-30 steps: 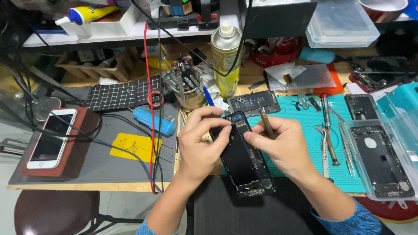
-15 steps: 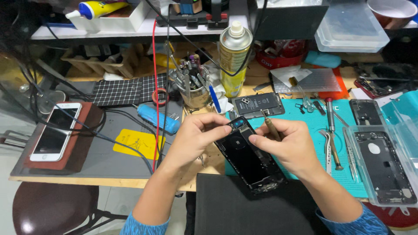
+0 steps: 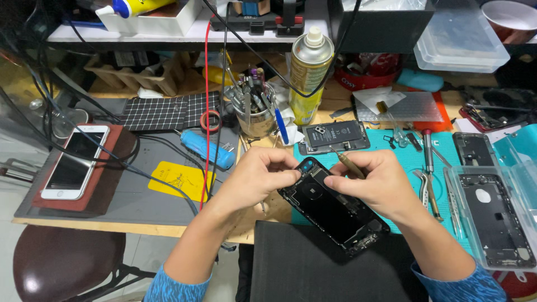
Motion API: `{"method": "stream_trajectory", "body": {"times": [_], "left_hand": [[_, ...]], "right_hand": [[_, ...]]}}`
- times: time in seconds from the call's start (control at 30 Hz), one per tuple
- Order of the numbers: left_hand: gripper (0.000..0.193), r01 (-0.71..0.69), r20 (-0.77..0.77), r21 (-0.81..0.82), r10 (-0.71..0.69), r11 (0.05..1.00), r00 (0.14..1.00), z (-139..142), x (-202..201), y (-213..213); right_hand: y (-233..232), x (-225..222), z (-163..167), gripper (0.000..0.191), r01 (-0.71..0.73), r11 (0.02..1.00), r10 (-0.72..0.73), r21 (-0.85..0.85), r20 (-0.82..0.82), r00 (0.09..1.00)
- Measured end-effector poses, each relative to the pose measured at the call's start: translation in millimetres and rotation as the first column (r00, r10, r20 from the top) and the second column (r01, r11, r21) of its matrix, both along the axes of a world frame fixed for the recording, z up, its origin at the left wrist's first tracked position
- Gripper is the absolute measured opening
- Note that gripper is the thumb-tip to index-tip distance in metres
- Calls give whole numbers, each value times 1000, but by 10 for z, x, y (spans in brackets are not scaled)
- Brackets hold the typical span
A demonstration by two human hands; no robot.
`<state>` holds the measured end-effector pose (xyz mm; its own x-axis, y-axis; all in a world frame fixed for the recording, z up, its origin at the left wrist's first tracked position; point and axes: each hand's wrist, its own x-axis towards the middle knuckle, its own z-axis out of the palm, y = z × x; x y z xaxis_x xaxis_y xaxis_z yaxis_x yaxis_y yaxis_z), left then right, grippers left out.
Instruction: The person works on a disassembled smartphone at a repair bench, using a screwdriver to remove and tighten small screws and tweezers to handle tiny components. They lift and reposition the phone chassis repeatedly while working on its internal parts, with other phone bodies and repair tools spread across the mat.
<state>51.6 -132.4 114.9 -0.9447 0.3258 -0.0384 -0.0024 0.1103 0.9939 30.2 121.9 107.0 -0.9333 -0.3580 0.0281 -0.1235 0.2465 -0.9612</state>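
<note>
An opened black phone housing (image 3: 335, 210) lies tilted between my hands, above the teal work mat (image 3: 391, 151). My left hand (image 3: 254, 179) pinches its upper left corner near the camera opening. My right hand (image 3: 375, 182) rests on the housing's upper right edge and holds a thin brass-coloured tool (image 3: 348, 163) between fingers and thumb. The tool's tip points up and left, away from the housing.
Another opened phone with its battery (image 3: 334, 136) lies on the mat behind. Tweezers and a screwdriver (image 3: 428, 168) lie to the right, beside a clear tray with a phone frame (image 3: 495, 223). A spray can (image 3: 309, 72), a tool cup (image 3: 254, 109) and a white phone (image 3: 75, 162) stand further left.
The view has tilted slightly. My hands stay on the housing, which has shifted a little lower and to the right, and the right hand's tool has tipped more level.
</note>
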Motion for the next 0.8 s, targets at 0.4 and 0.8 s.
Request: {"method": "stream_trajectory", "body": {"times": [0.4,0.8], "left_hand": [[13,-158,190,-32,161,987,968,-118,48,-31],[7,-454,150,436,434,777,888,-433,-52,383]], "right_hand": [[-44,-40,211,20,4,988,3,153,-45,999],[-188,176,231,28,57,994,-37,91,-208,977]]}}
